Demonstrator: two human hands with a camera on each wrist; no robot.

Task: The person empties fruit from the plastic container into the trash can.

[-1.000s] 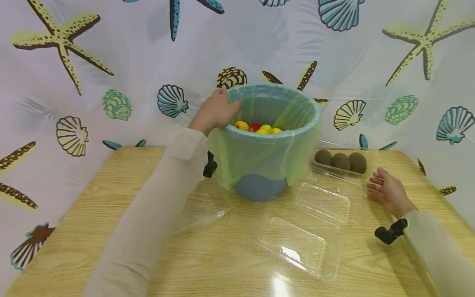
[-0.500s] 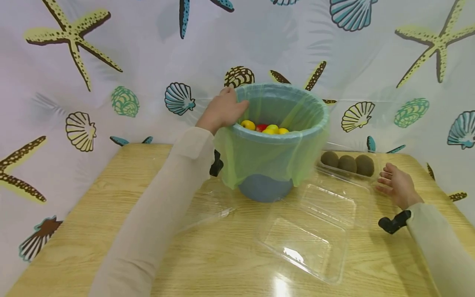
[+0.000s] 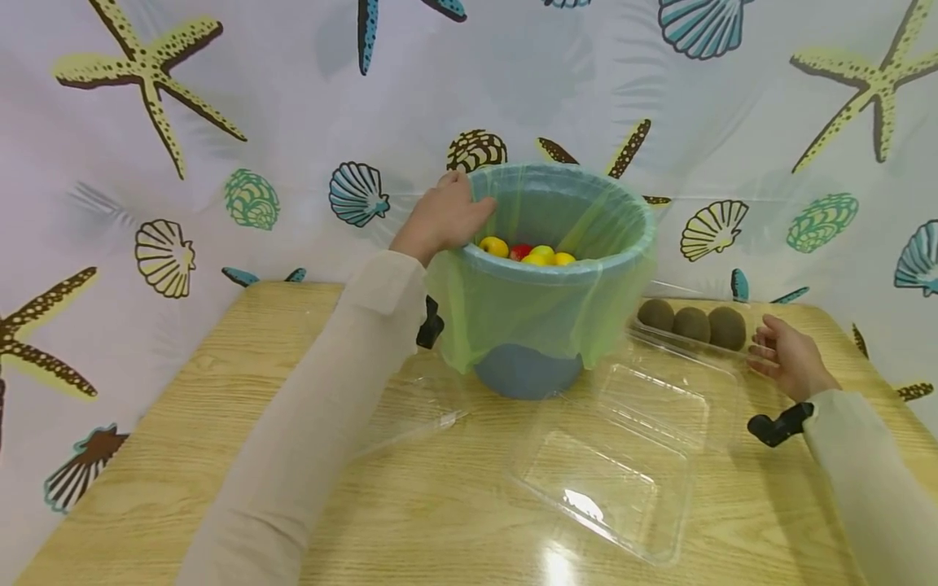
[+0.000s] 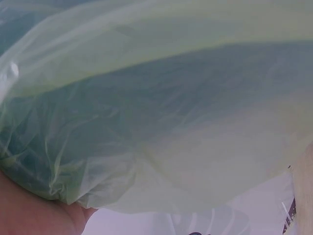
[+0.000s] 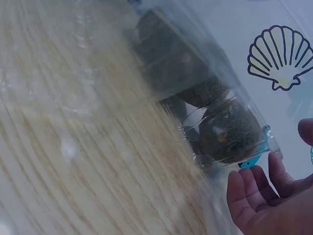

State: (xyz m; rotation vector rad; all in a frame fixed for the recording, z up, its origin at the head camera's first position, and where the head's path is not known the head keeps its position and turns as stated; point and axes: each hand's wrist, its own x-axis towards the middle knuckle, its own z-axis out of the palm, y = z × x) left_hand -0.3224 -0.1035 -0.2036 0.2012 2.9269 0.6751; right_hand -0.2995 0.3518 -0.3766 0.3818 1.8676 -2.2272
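My left hand (image 3: 443,216) grips the left rim of a blue bucket (image 3: 528,373), thumb over the inner side. A thin yellow-green plastic liner (image 3: 513,313) hangs over the rim; in the left wrist view the liner (image 4: 195,147) fills most of the picture. Inside the bucket lie several yellow fruits (image 3: 494,247) and a red one (image 3: 520,251). My right hand (image 3: 791,354) is at the right end of a transparent plastic box holding three brown kiwis (image 3: 692,325). Its fingers are loosely bent around nothing, close to the box end in the right wrist view; I cannot tell whether they touch it.
Transparent plastic trays (image 3: 601,496) lie on the wooden table (image 3: 440,529) in front of the bucket. Another transparent container (image 3: 418,407) lies left of the bucket, partly behind my left sleeve. A white shell-and-starfish curtain (image 3: 293,98) hangs behind the table.
My right hand has moved slightly farther back, closer to the kiwi box. The left hand keeps its grip on the bucket rim. The whole view has shifted slightly.
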